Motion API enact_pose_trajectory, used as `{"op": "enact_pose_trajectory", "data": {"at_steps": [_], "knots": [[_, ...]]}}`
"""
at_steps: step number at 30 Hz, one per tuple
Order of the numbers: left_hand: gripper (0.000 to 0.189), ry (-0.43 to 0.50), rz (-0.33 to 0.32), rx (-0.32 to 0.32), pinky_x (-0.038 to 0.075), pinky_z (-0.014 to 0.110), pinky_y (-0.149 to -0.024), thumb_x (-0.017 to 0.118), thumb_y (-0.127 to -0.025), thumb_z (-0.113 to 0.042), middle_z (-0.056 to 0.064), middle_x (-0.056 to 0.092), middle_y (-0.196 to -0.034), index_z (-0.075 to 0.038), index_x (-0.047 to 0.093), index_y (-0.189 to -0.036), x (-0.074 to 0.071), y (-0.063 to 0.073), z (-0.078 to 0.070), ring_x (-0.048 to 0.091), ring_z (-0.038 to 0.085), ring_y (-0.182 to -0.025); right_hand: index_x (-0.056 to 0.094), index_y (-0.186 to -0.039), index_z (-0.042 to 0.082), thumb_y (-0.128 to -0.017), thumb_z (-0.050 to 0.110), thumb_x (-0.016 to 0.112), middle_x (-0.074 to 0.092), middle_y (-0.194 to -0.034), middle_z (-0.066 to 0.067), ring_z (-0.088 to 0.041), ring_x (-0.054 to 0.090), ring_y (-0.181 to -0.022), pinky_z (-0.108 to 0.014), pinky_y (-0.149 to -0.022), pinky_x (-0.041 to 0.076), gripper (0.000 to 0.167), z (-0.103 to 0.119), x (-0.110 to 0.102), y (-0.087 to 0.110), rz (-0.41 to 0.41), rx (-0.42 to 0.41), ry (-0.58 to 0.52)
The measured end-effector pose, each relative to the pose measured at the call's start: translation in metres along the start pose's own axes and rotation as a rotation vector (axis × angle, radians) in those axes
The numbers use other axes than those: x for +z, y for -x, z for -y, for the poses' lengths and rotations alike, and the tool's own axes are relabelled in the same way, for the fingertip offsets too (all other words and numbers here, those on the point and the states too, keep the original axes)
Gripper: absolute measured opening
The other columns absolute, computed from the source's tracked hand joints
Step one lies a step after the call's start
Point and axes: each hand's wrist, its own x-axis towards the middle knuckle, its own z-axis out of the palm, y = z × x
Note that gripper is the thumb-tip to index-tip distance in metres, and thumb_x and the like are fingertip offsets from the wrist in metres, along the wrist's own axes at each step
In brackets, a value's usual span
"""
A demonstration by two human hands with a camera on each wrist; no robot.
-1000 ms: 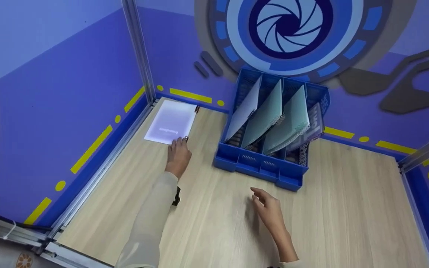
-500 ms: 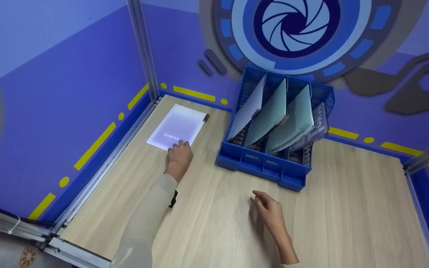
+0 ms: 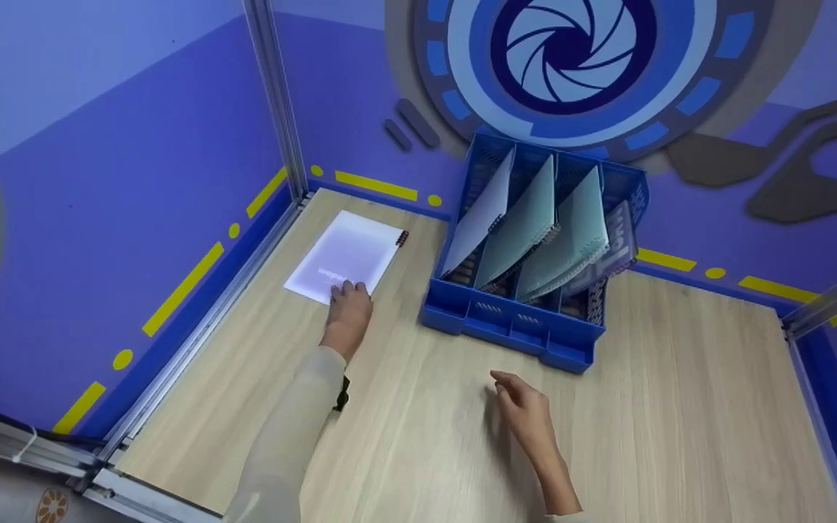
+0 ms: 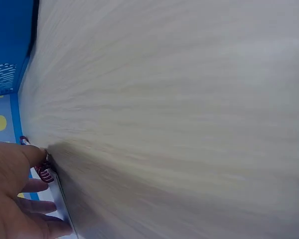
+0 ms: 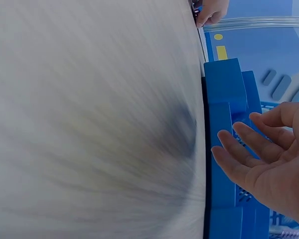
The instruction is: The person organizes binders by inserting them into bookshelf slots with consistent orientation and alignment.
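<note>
A white spiral notebook [image 3: 346, 250] with faint printed lettering lies on the wooden tabletop at the back left. Its dark coil shows at the right edge. My left hand [image 3: 349, 312] grips its near right corner; in the left wrist view the thumb [image 4: 37, 155] is at the coil [image 4: 44, 172] and the other fingers reach over the notebook. My right hand [image 3: 524, 403] hovers over the table in front of the blue rack, holding nothing, with its fingers loosely bent in the right wrist view. The underside of the held corner is hidden.
A blue divided plastic rack [image 3: 509, 330] stands against the back wall. Several spiral notebooks lean in its slots, among them a pale green one [image 3: 567, 232] and a clear-covered one [image 3: 615, 250] at the right. Metal rails and printed panels bound the tabletop [image 3: 687, 385].
The notebook has slid a little toward me and turned slightly, with my left hand drawing back along with it. My right hand stays about where it was.
</note>
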Motion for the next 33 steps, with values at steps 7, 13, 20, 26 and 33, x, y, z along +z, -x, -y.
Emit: {"op": "enact_pose_trajectory", "data": {"at_steps": [7,13,20,26,33], "knots": [[0.025,-0.101,-0.019,0.044,0.046,0.055,-0.101,0.053,-0.101,0.0,0.03,0.061,-0.114,0.014,0.056,-0.121,-0.0022,0.0026,-0.0044,0.061,0.04,-0.108,0.072,-0.121,0.007,-0.099,0.005,0.061,0.073,-0.118,-0.01,-0.023,0.07,-0.109,-0.041,-0.092,0.055,0.025,-0.0025,0.0006,0.0037,-0.009,0.0,-0.005],[0.027,-0.123,-0.051,0.033,0.05,0.052,-0.097,0.055,-0.102,-0.007,0.027,0.064,-0.112,0.011,0.057,-0.123,-0.0013,-0.0004,-0.0042,0.064,0.037,-0.103,0.072,-0.122,0.008,-0.1,0.005,0.06,0.073,-0.118,-0.009,-0.023,0.069,-0.11,-0.041,-0.093,0.054,0.025,-0.0051,0.0008,0.0063,-0.026,-0.005,-0.009],[0.029,-0.085,-0.091,0.019,0.053,0.052,-0.088,0.055,-0.101,-0.008,0.03,0.064,-0.111,0.012,0.058,-0.122,0.0028,-0.0016,-0.0028,0.066,0.039,-0.098,0.071,-0.122,0.005,-0.099,0.003,0.059,0.073,-0.118,-0.01,-0.025,0.069,-0.109,-0.042,-0.093,0.054,0.025,-0.0048,0.0032,0.0068,-0.015,-0.008,-0.027],[0.031,-0.12,-0.082,0.03,0.054,0.052,-0.086,0.056,-0.099,-0.001,0.031,0.065,-0.112,0.017,0.058,-0.124,0.0038,0.001,0.001,0.067,0.038,-0.096,0.071,-0.121,0.004,-0.099,0.002,0.06,0.074,-0.116,-0.01,-0.026,0.07,-0.107,-0.041,-0.091,0.055,0.025,-0.0037,0.0064,0.0052,-0.013,-0.032,-0.008],[0.022,-0.16,-0.107,0.078,0.056,0.047,-0.081,0.06,-0.095,0.005,0.025,0.067,-0.098,0.018,0.064,-0.113,0.0036,-0.0046,0.0019,0.069,0.032,-0.086,0.072,-0.12,0.005,-0.099,0.003,0.061,0.074,-0.115,-0.009,-0.025,0.07,-0.107,-0.041,-0.091,0.055,0.024,-0.0034,0.0054,0.0068,-0.036,-0.03,-0.009]]}}
